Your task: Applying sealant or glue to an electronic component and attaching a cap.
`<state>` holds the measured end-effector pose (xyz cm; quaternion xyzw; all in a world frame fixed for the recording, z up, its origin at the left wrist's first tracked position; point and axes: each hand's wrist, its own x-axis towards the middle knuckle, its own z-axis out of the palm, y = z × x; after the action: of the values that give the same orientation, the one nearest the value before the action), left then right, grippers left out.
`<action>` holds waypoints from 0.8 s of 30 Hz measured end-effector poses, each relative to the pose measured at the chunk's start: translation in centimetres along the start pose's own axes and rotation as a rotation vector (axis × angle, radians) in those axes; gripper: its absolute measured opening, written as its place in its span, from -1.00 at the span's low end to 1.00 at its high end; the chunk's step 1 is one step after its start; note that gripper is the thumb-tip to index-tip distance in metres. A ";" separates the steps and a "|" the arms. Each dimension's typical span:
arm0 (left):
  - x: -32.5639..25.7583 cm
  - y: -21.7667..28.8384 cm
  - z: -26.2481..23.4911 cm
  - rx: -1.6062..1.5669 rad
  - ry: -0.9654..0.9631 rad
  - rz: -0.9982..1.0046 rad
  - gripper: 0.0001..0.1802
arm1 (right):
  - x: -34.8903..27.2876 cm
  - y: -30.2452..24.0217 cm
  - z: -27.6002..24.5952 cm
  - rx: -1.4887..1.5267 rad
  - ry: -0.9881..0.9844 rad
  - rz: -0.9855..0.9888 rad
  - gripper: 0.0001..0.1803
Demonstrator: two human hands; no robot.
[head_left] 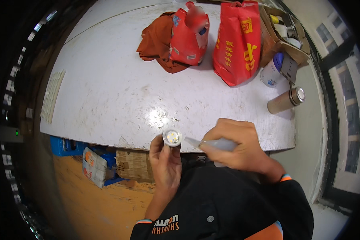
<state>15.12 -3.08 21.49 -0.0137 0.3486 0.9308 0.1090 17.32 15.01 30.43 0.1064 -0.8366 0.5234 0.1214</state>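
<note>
My left hand (166, 168) is closed round a small white LED lamp (172, 137), held upright near the front edge of the table (120, 108). Its round open face is turned up and shows several yellow LED chips on a pale disc. My right hand (242, 142) grips a translucent grey-white tube (223, 144) that tapers to a pale, pointed tip. That tip points left at the lamp's rim, close beside it; whether the two touch I cannot tell. Some of the tube is covered by my fingers.
Along the back stand a tall red bag (238, 44), a smaller red bag (190, 42), a brown cloth (156, 38) and a cardboard box (271, 38). A white canister (271, 74) and a thermos flask (282, 102) stand at the right. Below the table sits a carton (134, 166).
</note>
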 end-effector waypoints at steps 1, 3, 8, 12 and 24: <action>0.5 -0.1 -0.1 -0.091 0.101 -0.098 -0.71 | -0.1 -0.1 -0.2 0.044 0.038 0.058 -0.89; 0.6 -0.3 -0.2 -0.114 0.145 -0.130 -0.67 | -0.7 0.7 -0.2 0.085 0.074 0.076 -0.87; 0.4 -0.3 -0.5 -0.143 0.103 -0.247 -0.65 | -1.1 1.1 0.3 0.128 0.120 0.152 -0.81; 0.3 -0.5 -1.1 -0.191 0.089 -0.303 -0.68 | -0.9 1.2 0.7 0.077 0.122 0.178 -0.78; 0.1 -0.2 -1.3 -0.284 0.079 -0.628 -0.50 | -1.2 2.6 1.6 -0.122 0.117 -0.051 -0.73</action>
<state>15.02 -3.76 20.36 -0.1713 0.1981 0.8898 0.3738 17.56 14.69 27.17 0.0894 -0.8554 0.4736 0.1896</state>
